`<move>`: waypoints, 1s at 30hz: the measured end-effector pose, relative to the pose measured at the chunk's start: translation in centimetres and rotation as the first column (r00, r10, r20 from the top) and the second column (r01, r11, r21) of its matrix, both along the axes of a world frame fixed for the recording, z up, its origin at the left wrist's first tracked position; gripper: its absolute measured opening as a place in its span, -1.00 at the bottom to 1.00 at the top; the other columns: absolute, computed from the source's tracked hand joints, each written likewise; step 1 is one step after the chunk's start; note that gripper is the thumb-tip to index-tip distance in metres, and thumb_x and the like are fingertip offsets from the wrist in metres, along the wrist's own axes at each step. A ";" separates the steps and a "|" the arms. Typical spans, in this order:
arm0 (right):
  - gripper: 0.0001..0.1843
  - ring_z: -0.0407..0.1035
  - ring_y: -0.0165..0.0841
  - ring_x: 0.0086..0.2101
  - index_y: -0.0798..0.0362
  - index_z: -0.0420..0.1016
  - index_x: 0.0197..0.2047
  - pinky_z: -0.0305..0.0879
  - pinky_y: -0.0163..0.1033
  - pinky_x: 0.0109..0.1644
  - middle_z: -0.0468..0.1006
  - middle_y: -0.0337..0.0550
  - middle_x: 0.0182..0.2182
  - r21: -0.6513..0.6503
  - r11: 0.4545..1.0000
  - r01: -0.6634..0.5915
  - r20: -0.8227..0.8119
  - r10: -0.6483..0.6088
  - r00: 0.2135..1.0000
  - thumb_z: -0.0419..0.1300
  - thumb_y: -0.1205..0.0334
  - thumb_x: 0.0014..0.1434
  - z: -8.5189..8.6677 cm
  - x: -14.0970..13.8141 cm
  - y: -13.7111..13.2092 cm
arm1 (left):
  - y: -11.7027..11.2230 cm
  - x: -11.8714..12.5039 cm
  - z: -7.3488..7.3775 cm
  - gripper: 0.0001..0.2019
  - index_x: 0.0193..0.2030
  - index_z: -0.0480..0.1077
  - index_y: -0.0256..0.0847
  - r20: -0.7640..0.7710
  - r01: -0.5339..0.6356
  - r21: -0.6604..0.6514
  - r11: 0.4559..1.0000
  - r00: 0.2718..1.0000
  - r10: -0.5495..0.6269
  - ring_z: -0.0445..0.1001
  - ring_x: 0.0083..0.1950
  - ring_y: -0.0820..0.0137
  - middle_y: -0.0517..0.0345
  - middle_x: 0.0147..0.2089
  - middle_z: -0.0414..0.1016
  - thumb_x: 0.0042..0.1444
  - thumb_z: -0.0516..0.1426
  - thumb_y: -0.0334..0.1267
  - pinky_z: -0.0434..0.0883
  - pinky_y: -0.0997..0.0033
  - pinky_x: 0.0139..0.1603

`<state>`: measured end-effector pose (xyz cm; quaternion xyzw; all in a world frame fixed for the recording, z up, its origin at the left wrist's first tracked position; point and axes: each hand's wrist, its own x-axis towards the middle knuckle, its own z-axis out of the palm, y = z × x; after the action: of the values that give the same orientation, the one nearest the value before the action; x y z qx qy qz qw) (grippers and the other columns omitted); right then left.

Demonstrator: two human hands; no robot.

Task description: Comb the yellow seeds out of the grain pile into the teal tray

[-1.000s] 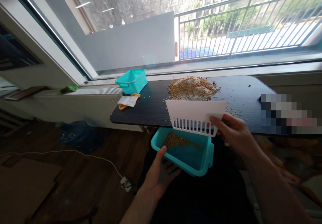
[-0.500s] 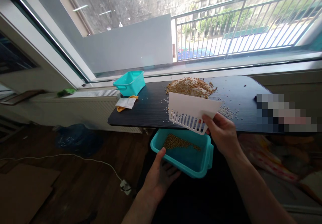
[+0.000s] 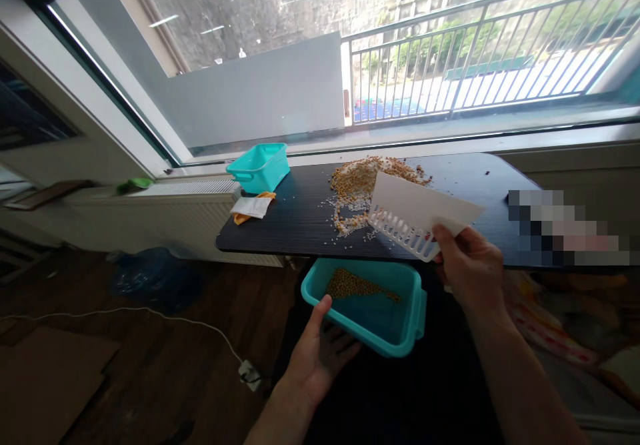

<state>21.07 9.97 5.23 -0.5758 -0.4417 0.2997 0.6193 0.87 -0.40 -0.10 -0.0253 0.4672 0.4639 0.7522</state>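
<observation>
My left hand cups the underside of a teal tub held just below the front edge of the black table. A patch of brown beans lies inside the tub. My right hand grips a white slotted scraper, tilted, with its comb edge down on the table. To the left of the scraper, a pile of brown beans mixed with white grains lies spread out, with a trail running toward the table's front edge.
A second teal tub and a white and orange packet sit at the table's left end. A radiator stands to the left. A white cable and cardboard lie on the wooden floor. A window fills the back.
My right hand moved the scraper rightward and tilted it, uncovering the pile. A streak of beans and grains now reaches toward the table's edge. The left hand and tub stayed put.
</observation>
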 end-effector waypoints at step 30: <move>-0.75 0.31 -0.46 -0.58 0.07 0.53 -0.35 0.19 -0.37 -0.57 0.52 -0.25 -0.53 0.043 0.965 -0.258 0.120 0.251 0.960 0.23 0.05 -0.01 0.3 -2.2 1.0 | 0.2 -0.6 0.1 -0.40 0.14 0.21 -0.26 -0.004 -0.006 -0.007 1.000 1.000 0.006 0.43 0.04 0.12 -0.19 0.10 0.36 0.03 0.11 0.05 0.34 0.14 0.06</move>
<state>18.89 11.01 5.56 -0.5122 -0.5551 0.3304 0.5659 0.31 -0.19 0.01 -0.0283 0.4703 0.4647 0.7497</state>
